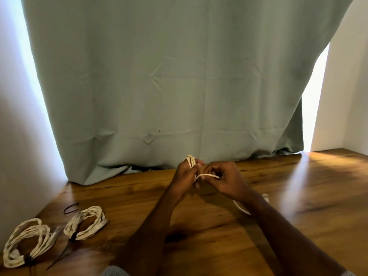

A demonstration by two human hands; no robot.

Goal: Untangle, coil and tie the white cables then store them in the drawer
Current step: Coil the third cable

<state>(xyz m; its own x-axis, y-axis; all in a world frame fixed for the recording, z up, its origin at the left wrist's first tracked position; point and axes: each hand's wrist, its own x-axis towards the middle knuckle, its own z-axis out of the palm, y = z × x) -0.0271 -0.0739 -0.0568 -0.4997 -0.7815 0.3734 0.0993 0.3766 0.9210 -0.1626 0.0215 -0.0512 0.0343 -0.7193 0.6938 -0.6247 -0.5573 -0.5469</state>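
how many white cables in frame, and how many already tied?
3. Two coiled and tied with black ties on the table at left: the outer coil, the inner coil. The third cable is being wound between the left hand and right hand. No others visible.

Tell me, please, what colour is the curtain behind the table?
The curtain is a plain, muted grey-green, seen in the head view.

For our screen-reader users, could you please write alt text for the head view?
Two hands, left hand and right hand, wind a white cable above a wooden table. Two tied coils lie left, before a green curtain.
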